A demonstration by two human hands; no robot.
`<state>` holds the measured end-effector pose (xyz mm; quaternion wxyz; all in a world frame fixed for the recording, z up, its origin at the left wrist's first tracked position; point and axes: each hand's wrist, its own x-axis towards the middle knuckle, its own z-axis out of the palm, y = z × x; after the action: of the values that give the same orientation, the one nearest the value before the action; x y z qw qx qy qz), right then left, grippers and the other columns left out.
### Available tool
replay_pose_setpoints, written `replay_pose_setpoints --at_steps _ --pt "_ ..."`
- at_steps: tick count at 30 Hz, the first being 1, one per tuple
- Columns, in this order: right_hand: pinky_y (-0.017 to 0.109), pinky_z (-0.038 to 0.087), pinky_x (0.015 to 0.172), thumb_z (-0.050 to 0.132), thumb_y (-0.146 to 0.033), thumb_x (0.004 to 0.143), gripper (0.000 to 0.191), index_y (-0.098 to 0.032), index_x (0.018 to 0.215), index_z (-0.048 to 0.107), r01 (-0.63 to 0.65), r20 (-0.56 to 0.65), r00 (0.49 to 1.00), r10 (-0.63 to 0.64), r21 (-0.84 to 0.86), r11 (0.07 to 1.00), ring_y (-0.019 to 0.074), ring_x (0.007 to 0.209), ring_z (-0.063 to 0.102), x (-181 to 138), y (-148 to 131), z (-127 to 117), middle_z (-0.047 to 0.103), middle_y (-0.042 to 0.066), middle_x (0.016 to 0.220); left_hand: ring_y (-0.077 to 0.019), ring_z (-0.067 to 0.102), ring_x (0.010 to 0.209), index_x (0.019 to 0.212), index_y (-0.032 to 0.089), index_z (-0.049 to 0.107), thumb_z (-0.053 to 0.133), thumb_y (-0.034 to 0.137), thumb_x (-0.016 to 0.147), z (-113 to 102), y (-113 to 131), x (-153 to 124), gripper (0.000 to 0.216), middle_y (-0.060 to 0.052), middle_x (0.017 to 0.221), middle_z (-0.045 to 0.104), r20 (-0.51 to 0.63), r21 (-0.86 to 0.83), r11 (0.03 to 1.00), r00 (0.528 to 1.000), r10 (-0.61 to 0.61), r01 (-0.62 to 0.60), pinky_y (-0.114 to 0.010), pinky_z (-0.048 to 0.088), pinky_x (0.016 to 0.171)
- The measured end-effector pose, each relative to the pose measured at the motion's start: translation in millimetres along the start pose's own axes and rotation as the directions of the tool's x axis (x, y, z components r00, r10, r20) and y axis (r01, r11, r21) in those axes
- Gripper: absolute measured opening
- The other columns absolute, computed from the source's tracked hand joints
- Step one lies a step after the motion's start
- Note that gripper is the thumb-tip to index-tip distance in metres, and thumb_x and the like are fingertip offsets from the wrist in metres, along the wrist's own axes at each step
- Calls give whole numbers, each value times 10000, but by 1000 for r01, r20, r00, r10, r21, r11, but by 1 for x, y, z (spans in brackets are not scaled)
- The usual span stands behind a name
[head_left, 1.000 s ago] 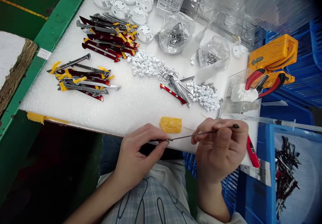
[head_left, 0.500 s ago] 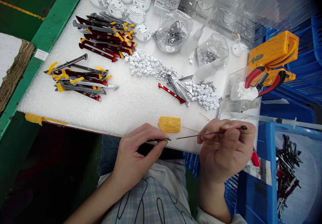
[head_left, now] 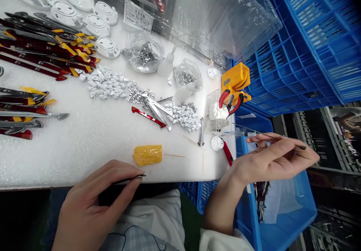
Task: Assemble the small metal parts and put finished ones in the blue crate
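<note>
A thin dark piece (head_left: pixel 132 178) is pinched between thumb and forefinger of the left hand (head_left: pixel 93 202) at the near edge of the white counter (head_left: pixel 93 142), just below a yellow pad (head_left: pixel 147 155). A slender rod (head_left: pixel 282 139) (dark-tipped at its far end) is pinched in the fingers of the right hand (head_left: pixel 270 162), held out over a blue crate (head_left: pixel 284 221), well apart from the left hand.

The left hand (head_left: pixel 93 202) is resting low, thumb and forefinger pinching closed, while the right hand (head_left: pixel 270 162) is reaching out to the right, palm up, fingers loosely extended and pinching.
</note>
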<state>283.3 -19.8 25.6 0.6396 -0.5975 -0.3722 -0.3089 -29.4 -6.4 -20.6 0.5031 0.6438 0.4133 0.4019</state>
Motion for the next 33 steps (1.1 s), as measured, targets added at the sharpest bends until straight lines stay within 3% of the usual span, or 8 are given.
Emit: replay_pose_setpoints --at_steps 7,10,12,16,18,20,24,33 --pt "358 460 630 897 -571 941 389 -255 951 670 -62 193 978 86 -129 990 200 708 624 -1 1 -5 624 1 889 -182 809 796 1008 341 843 767 99 1001 -1 23 13 254 66 912 849 -2 64 997 999 38 -38 -270 697 787" --pt "360 415 673 977 -523 885 361 -264 1030 772 -126 256 956 140 -72 989 204 780 604 -13 -19 -14 625 14 952 -169 810 753 980 306 836 749 11 961 0 35 15 308 49 885 867 -29 -22 998 997 65 -65 -259 702 744" --pt "364 412 696 941 -491 951 264 -285 1046 806 -248 347 909 231 3 969 196 758 573 -28 -42 -22 617 2 909 -155 814 750 957 287 837 756 -17 936 2 42 16 315 42 872 874 -42 -66 996 997 64 -66 -236 692 729" --pt "336 452 627 831 -341 1062 85 -258 1055 817 -413 744 647 166 160 897 208 781 602 -61 -88 -36 664 21 855 -149 814 766 947 277 852 794 -5 944 5 51 14 288 28 864 882 -53 -94 992 995 82 -87 -228 677 738" --pt "334 500 640 797 -273 1076 43 -256 1114 809 -489 849 515 118 178 854 208 811 626 -73 -102 -41 696 27 893 -144 810 774 952 280 851 814 8 957 4 53 13 274 32 864 882 -52 -98 990 994 95 -100 -234 673 764" --pt "337 546 673 774 -234 1085 78 -259 1156 793 -539 893 441 87 186 822 204 834 648 -80 -110 -43 721 26 924 -145 803 761 958 282 850 824 31 976 3 56 11 254 33 856 877 -46 -105 988 993 105 -110 -242 665 750" --pt "331 565 678 743 -217 1102 61 -261 1137 767 -566 901 430 53 223 794 193 811 654 -82 -115 -42 728 14 912 -154 783 725 927 280 864 845 103 1005 2 62 10 195 6 861 853 -38 -105 990 995 96 -99 -253 649 660" --pt "325 551 656 731 -207 1085 77 -274 1119 749 -568 908 416 57 210 796 189 780 647 -85 -126 -41 730 9 919 -134 759 765 908 275 868 864 139 1014 1 66 9 173 4 890 790 -44 -108 988 993 108 -113 -219 677 716"
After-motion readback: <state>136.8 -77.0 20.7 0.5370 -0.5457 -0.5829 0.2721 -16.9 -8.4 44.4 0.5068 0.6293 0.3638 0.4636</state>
